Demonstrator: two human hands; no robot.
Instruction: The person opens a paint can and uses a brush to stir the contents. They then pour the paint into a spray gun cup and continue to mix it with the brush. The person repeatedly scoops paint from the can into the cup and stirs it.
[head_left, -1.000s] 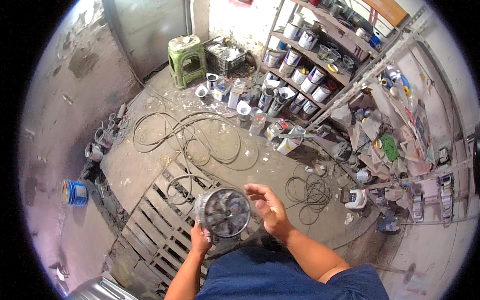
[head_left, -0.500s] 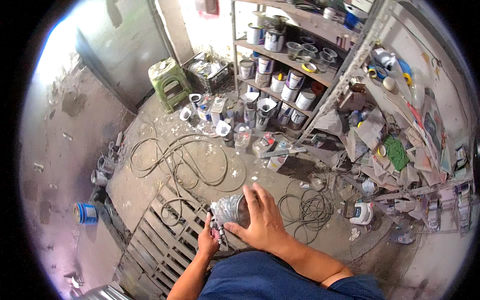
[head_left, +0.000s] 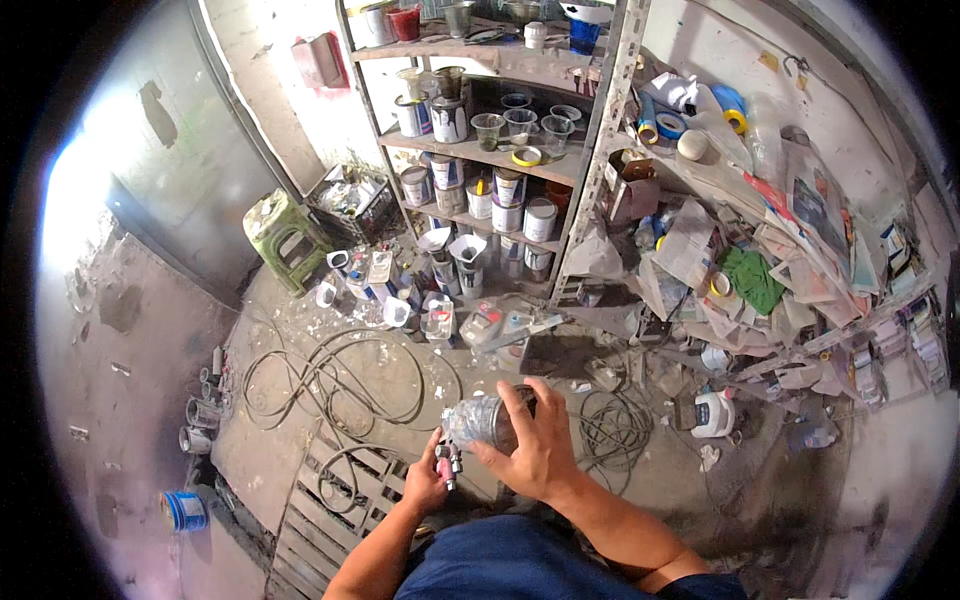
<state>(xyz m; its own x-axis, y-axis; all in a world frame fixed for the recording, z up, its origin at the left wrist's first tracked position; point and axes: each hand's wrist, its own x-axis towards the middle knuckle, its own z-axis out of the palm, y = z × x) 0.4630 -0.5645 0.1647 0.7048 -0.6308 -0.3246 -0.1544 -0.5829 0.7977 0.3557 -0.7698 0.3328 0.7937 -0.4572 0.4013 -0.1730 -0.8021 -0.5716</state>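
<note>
Low in front of my body I have a paint spray gun (head_left: pixel 450 465) with metal fittings and a reddish-pink part. Fingers of my left hand (head_left: pixel 426 486) are closed round its body. A cloudy, paint-smeared cup (head_left: pixel 478 420) lies tilted on its side against the gun. My right hand (head_left: pixel 537 452) grips the cup's wide right end, thumb on the near side and fingers over the top. The palm hides part of that end, and I cannot tell what is inside the cup.
A shelf rack (head_left: pixel 480 155) holds paint cans and clear cups. Newspapers and a green cloth (head_left: pixel 752 280) fill the right-hand shelf. Hoses lie coiled (head_left: pixel 335 375) on the floor beside a slatted grate (head_left: pixel 340 500). A green stool (head_left: pixel 285 240), a white jug (head_left: pixel 714 413) and a blue can (head_left: pixel 185 511) stand around.
My view has tilted upward and swung right, showing more of the upper shelves. Both hands keep hold of the spray gun and cup, and the gun's pink part shows more.
</note>
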